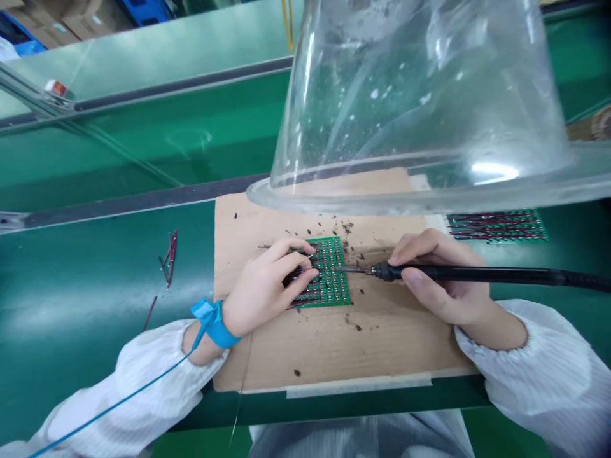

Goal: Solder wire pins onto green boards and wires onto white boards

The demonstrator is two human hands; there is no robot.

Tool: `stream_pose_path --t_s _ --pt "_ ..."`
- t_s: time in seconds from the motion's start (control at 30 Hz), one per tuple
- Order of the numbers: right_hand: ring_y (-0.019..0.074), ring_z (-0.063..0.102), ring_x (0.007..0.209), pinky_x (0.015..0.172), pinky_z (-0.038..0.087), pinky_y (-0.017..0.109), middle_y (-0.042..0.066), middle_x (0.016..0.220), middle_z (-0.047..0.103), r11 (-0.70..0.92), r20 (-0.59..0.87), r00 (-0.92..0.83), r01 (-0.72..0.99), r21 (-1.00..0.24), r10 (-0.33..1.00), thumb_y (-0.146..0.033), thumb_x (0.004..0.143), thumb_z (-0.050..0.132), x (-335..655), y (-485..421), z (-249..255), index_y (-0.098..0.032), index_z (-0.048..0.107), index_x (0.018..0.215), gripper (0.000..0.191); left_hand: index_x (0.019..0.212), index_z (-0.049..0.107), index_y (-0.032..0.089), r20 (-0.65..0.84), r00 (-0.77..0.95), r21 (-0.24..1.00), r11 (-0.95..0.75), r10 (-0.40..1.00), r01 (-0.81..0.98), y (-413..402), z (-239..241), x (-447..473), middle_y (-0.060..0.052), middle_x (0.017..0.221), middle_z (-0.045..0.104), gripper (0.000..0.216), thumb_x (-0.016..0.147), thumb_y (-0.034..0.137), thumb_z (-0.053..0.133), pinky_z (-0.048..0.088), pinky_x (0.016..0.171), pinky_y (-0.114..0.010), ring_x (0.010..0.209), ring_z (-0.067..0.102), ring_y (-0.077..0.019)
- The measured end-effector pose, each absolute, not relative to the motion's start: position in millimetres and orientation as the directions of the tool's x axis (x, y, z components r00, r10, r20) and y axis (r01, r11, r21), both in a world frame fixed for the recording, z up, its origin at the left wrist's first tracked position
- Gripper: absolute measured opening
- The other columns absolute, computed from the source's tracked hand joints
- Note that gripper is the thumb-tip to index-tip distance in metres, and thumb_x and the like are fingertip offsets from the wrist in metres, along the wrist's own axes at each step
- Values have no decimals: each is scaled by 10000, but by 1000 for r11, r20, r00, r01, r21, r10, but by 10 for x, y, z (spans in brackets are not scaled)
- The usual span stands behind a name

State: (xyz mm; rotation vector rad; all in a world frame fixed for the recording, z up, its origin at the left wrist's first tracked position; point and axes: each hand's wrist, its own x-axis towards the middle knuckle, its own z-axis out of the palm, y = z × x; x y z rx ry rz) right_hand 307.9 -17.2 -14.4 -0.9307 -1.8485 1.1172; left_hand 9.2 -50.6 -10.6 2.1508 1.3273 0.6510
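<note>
My right hand is closed round the black handle of a soldering iron. The iron lies level, and its metal tip reaches over a green circuit board with rows of shiny solder pads. My left hand rests on the board's left part, fingers pinched on a thin solder wire. A fine strand trails from under that hand down past the cardboard's lower edge. Dark red wires lie along the board, partly hidden by my left hand. A blue wrist strap with a cord circles my left wrist.
The board lies on a cardboard sheet marked with dark specks. A clear fume hood hangs over its far right. Another wired board is at right. Loose red wires lie on the green bench at left.
</note>
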Motion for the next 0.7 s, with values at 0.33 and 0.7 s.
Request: stream_pose_path --t_s 0.33,0.7 --pt "211 623 575 478 479 384 35 751 694 382 258 -443 216 -899 859 -395 970 656 3072 -168 -136 -323 675 1013 86 899 639 191 114 365 654 -347 924 672 -513 -112 122 -64 1216 709 117 1008 228 659 566 840 -328 1030 705 -187" --pt "218 666 600 554 527 396 19 729 702 415 255 -483 259 -873 838 -358 962 678 3086 -176 -157 -307 690 1032 88 885 639 192 119 357 652 -344 927 676 -508 -133 129 -57 1207 713 126 1001 233 667 547 795 -314 1001 709 -180"
